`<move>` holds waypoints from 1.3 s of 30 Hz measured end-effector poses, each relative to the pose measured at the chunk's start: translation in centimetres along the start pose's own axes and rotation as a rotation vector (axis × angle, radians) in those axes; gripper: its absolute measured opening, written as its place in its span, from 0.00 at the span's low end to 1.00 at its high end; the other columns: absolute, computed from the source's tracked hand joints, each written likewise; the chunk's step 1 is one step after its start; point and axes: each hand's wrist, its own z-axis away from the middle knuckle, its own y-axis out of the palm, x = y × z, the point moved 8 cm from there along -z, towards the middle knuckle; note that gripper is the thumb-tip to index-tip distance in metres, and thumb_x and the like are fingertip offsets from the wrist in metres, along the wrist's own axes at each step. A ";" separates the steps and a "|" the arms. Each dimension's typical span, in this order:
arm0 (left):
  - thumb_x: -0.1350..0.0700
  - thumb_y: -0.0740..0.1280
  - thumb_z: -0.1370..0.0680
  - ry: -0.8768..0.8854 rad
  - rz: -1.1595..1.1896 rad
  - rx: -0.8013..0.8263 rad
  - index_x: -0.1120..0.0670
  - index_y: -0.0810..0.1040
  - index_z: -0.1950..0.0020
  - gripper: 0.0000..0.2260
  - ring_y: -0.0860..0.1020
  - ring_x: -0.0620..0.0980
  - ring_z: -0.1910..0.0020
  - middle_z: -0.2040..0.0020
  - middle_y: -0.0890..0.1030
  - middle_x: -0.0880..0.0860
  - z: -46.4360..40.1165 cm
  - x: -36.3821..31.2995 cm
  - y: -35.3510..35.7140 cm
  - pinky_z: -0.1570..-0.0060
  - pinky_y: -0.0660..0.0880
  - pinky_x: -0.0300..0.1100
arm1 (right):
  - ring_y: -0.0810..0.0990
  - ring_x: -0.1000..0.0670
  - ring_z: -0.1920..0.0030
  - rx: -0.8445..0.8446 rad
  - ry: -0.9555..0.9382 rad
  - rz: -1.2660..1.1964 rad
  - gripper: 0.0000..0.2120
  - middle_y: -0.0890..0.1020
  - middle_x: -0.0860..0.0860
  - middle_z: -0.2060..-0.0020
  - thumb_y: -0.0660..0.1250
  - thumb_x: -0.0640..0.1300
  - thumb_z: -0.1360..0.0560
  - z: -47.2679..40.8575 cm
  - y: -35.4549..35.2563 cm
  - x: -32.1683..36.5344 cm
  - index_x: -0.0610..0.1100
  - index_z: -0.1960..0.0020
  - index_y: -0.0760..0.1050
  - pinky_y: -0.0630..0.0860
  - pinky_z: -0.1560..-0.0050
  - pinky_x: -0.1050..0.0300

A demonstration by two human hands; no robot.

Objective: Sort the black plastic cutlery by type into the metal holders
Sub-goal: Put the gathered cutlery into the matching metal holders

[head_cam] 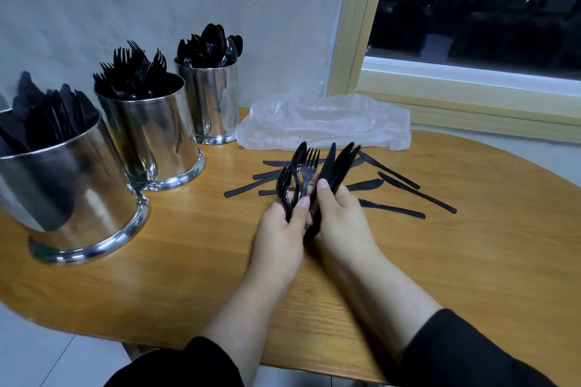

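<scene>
Handles of the held cutlery (309,179) hidden inside both grips; nearest holder (72,185) cut by the left edge

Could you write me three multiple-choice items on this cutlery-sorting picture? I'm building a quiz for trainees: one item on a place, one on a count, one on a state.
1. Where does the clear plastic bag lie?
A. On the table below the window
B. Inside a holder
C. On the floor

2. How many metal holders stand on the table?
A. Two
B. Three
C. Four

3. What is the left hand doing?
A. Resting flat on the table
B. Gripping spoons and a fork
C. Lifting a holder

Answers:
1 A: it lies crumpled by the sill.
2 B: the knife holder, fork holder and spoon holder stand in a row.
3 B: its fingers curl round their handles, beside the right hand holding knives.
</scene>
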 end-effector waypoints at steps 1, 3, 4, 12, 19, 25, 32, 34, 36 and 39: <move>0.43 0.64 0.20 -0.005 0.012 0.007 0.47 0.82 0.50 0.11 0.83 0.55 0.57 0.59 0.85 0.48 0.0 -0.1 0.1 0.47 0.80 0.62 | 0.84 0.50 0.59 -0.005 0.016 0.002 0.16 0.86 0.44 0.56 0.54 0.46 0.14 0.1 0.3 -0.2 0.38 0.45 0.77 0.78 0.64 0.62; 0.48 0.64 0.17 0.007 0.009 0.016 0.43 0.83 0.45 0.08 0.84 0.47 0.50 0.51 0.87 0.43 0.1 -0.4 0.1 0.43 0.80 0.55 | 0.84 0.51 0.51 -0.043 -0.035 0.140 0.14 0.86 0.47 0.51 0.54 0.47 0.14 -0.1 0.3 -0.1 0.42 0.42 0.77 0.79 0.55 0.60; 0.50 0.64 0.16 0.016 -0.003 0.032 0.42 0.83 0.44 0.08 0.83 0.43 0.47 0.48 0.86 0.41 0.1 -0.4 0.2 0.41 0.79 0.50 | 0.83 0.52 0.48 -0.057 -0.072 0.216 0.13 0.85 0.50 0.50 0.54 0.48 0.14 -0.2 0.3 0.0 0.44 0.42 0.76 0.78 0.49 0.58; 0.58 0.62 0.14 -0.120 0.215 0.124 0.55 0.78 0.51 0.09 0.73 0.39 0.74 0.69 0.78 0.45 1.2 -1.4 0.7 0.74 0.69 0.31 | 0.84 0.53 0.55 -0.034 -0.079 0.378 0.08 0.85 0.53 0.57 0.62 0.50 0.17 -0.3 -0.5 1.6 0.48 0.48 0.78 0.80 0.52 0.54; 0.52 0.62 0.14 -0.112 0.189 0.154 0.46 0.77 0.60 0.15 0.64 0.45 0.75 0.66 0.75 0.52 2.2 -3.7 -2.0 0.72 0.62 0.38 | 0.65 0.49 0.71 0.026 -0.119 0.382 0.21 0.69 0.48 0.72 0.66 0.52 0.20 0.5 -0.7 6.8 0.34 0.58 0.72 0.63 0.66 0.52; 0.53 0.60 0.14 0.032 0.138 0.063 0.54 0.79 0.48 0.10 0.70 0.44 0.76 0.66 0.80 0.58 2.1 -10.0 -6.5 0.72 0.68 0.37 | 0.66 0.48 0.73 0.094 -0.242 0.446 0.20 0.70 0.50 0.76 0.61 0.51 0.17 1.6 3.7 12.7 0.39 0.62 0.69 0.69 0.64 0.47; 0.53 0.58 0.13 0.213 0.012 -0.251 0.57 0.76 0.54 0.15 0.81 0.51 0.69 0.65 0.84 0.57 2.2 -17.9 -18.8 0.68 0.78 0.42 | 0.70 0.46 0.71 0.060 -0.488 0.350 0.24 0.73 0.44 0.74 0.59 0.54 0.17 2.9 10.8 21.7 0.38 0.64 0.73 0.66 0.65 0.47; 0.50 0.60 0.14 0.252 -0.077 -0.367 0.59 0.74 0.60 0.19 0.72 0.53 0.74 0.71 0.75 0.58 2.8 -19.3 -23.2 0.71 0.69 0.44 | 0.71 0.48 0.71 0.066 -0.529 0.288 0.22 0.74 0.47 0.74 0.61 0.54 0.19 2.4 14.1 22.9 0.39 0.65 0.75 0.67 0.66 0.47; 0.50 0.61 0.14 0.256 -0.032 -0.411 0.62 0.74 0.55 0.17 0.66 0.50 0.74 0.70 0.71 0.53 3.2 -20.1 -26.7 0.71 0.63 0.43 | 0.71 0.49 0.72 0.078 -0.555 0.303 0.23 0.75 0.47 0.74 0.64 0.53 0.20 2.0 17.8 23.3 0.37 0.65 0.76 0.66 0.67 0.51; 0.52 0.61 0.14 0.214 0.019 -0.444 0.62 0.75 0.47 0.13 0.64 0.46 0.74 0.67 0.70 0.51 3.6 -20.6 -30.7 0.72 0.60 0.42 | 0.78 0.50 0.71 0.098 -0.583 0.391 0.21 0.80 0.51 0.74 0.66 0.52 0.20 1.2 23.0 23.1 0.40 0.67 0.77 0.72 0.65 0.53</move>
